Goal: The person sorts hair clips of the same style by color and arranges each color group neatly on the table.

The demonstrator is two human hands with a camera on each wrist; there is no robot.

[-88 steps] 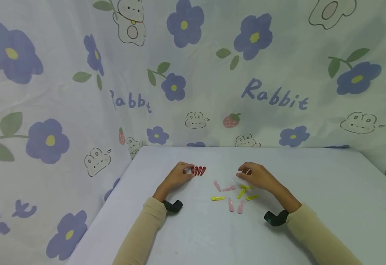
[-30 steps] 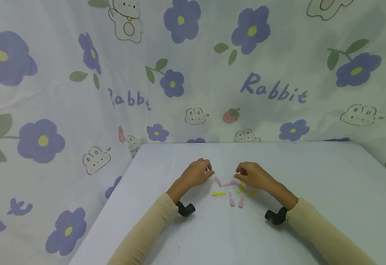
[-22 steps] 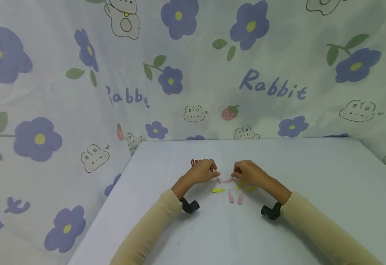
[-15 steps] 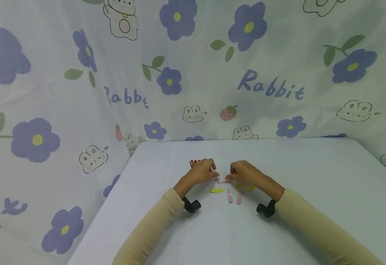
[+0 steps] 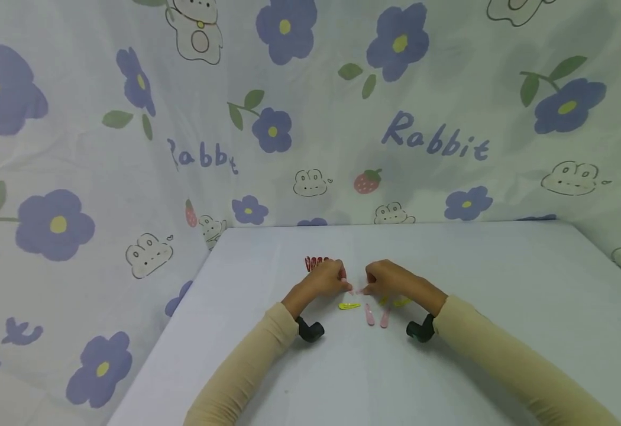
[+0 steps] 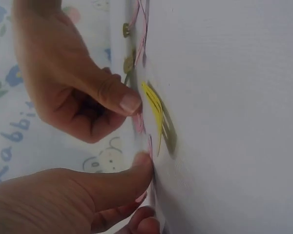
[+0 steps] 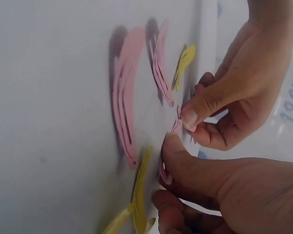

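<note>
My left hand (image 5: 323,280) is low over the table, thumb and fingers pinching a pink snap hair clip (image 7: 178,113); only its narrow end shows past the thumb. Facing it, my right hand (image 5: 393,279) pinches a second pink hair clip (image 7: 166,175) between thumb and fingers. The two clips' narrow ends point at each other with a small gap in the head view. Nearer the body lie two more pink clips, one on the left (image 5: 369,315) and one on the right (image 5: 384,318). A yellow clip (image 6: 156,109) rests by the left hand.
Several dark red clips (image 5: 317,262) stand in a row behind the left hand, partly covered by it. More yellow clips (image 5: 403,302) lie under the right forearm, two of them crossing (image 7: 139,195). A patterned curtain (image 5: 310,118) hangs behind the white table (image 5: 491,284).
The left hand has left the red clip row and moved right to a pink clip. My right hand has shifted left and down onto another pink clip. Both hands now pinch.
</note>
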